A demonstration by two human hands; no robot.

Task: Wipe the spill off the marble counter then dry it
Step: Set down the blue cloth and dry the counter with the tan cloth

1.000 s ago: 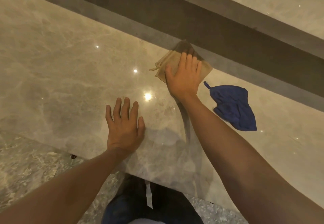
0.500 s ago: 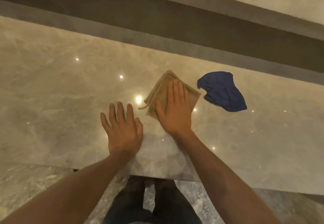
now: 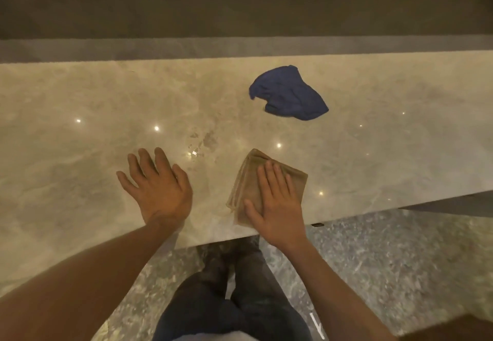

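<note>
Head view | right hand (image 3: 277,204) flat on tan cloth (image 3: 250,180) | left hand (image 3: 160,185) spread, empty

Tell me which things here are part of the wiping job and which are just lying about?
In the job:
- tan cloth under the right hand
- wet patch on the marble counter
- blue cloth, probably for drying
- left hand, flat on the counter

Lying about:
- nothing that I can see

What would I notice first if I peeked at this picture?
Two hands pressed on a shiny marble counter: the right hand flat on a folded tan cloth near the front edge, the left hand bare beside it. Farther back lies a crumpled blue cloth, with a wet patch glinting between.
</note>
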